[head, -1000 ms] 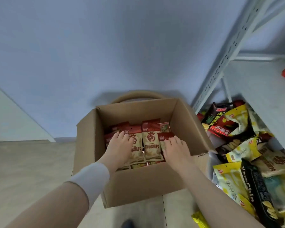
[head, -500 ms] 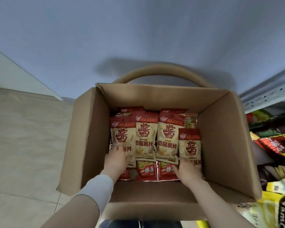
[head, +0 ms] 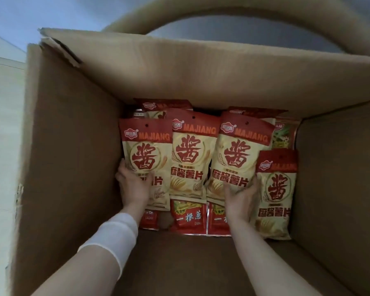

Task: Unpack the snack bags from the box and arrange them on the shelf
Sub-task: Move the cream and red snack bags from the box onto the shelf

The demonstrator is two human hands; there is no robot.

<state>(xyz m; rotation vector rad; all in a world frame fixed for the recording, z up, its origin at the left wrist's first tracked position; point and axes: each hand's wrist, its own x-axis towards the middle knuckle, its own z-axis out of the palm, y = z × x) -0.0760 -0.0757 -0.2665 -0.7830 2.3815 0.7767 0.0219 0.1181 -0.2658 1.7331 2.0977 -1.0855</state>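
- red-and-cream snack bags (head: 190, 154) lie face up in a row at the bottom of the cardboard box (head: 73, 146); the shelf is out of view.
- the left hand (head: 135, 186) grips the leftmost bag (head: 145, 146) low down, fingers curled round its left edge, thumb across the front.
- the right hand (head: 240, 199) holds the third bag (head: 237, 154) the same way, thumb on its face, fingers tucked at its right edge beside a smaller bag (head: 276, 195) near the right wall.
- step in hand, as i judge it: taking hold of bags to lift them out.
- the next move calls for a straight lift clear of the tall walls, without dragging neighbours or the red packets (head: 189, 218) underneath, then a turn towards the shelf.
- a tan curved bar (head: 222, 9) arches beyond the far wall.
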